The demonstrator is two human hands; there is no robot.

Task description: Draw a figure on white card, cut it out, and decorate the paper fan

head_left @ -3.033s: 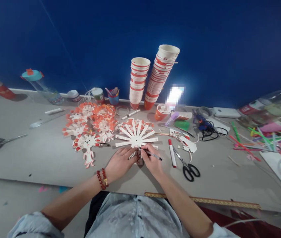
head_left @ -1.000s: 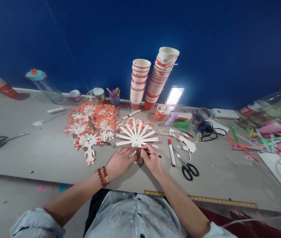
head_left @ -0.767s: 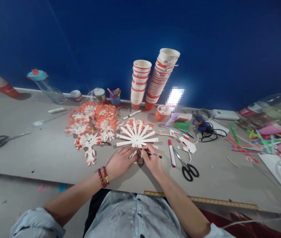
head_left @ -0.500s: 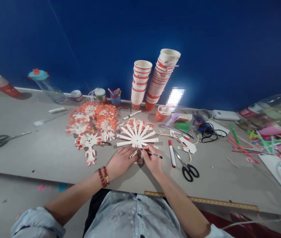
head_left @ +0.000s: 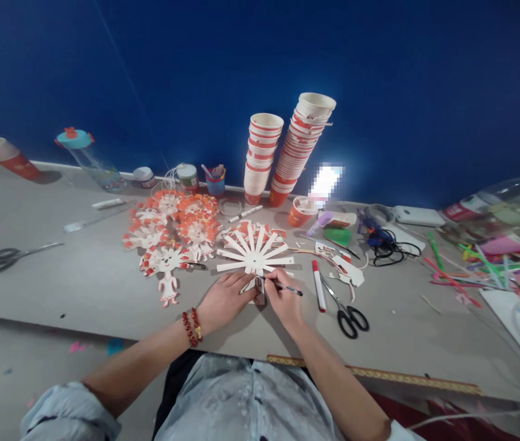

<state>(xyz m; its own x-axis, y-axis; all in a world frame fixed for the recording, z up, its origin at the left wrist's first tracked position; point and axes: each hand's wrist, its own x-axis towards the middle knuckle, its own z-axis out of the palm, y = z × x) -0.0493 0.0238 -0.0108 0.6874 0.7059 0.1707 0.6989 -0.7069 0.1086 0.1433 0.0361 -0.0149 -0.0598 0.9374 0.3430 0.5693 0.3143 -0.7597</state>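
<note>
A white paper cutout (head_left: 254,260) with fanned strips lies on the table in front of me, its lower part marked with dark and reddish lines. My left hand (head_left: 228,299) rests flat beside that lower part, fingers stretched out and fingertips on the paper. In my right hand (head_left: 283,299) is a black pen (head_left: 291,288), pinched between thumb and fingers, its tip at the paper. To the right lie a red-capped marker (head_left: 319,286) and black-handled scissors (head_left: 346,315). A finished-looking paper figure (head_left: 168,275) with a drawn face lies left of my left hand.
More orange-and-white paper figures (head_left: 181,214) are heaped at the left. Two tall stacks of paper cups (head_left: 262,165) stand against the blue wall, near a lit, blurred-out screen (head_left: 326,182). Other scissors (head_left: 7,258) lie far left; colourful strips (head_left: 452,278) are at right.
My right hand and the pen have shifted very slightly right and down at the paper. My left hand stays in place. The whole view has moved a little.
</note>
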